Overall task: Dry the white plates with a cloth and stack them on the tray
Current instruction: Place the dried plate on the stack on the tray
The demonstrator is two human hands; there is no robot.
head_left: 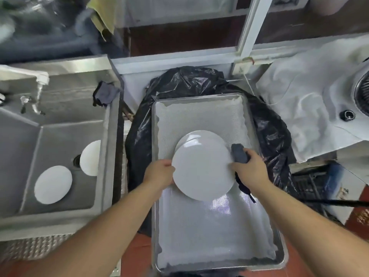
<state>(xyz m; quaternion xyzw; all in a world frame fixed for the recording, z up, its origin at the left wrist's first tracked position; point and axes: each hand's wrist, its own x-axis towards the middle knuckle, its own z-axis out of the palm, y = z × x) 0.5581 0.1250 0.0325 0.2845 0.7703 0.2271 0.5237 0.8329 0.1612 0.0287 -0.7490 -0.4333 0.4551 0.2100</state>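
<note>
Over the near half of the lined tray, the left hand grips a white plate by its rim, while the right hand steadies the opposite edge and pinches the dark cloth, likely so it can be lowered squarely. Just beyond lies another plate, half covered by the held one. Farther left, two plates wait in the sink, probably still wet.

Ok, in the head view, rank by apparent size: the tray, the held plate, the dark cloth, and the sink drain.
1. tray
2. held plate, nearer the camera, so it may look enlarged
3. dark cloth, partly hidden by the right hand
4. sink drain, partly covered by a plate
</note>
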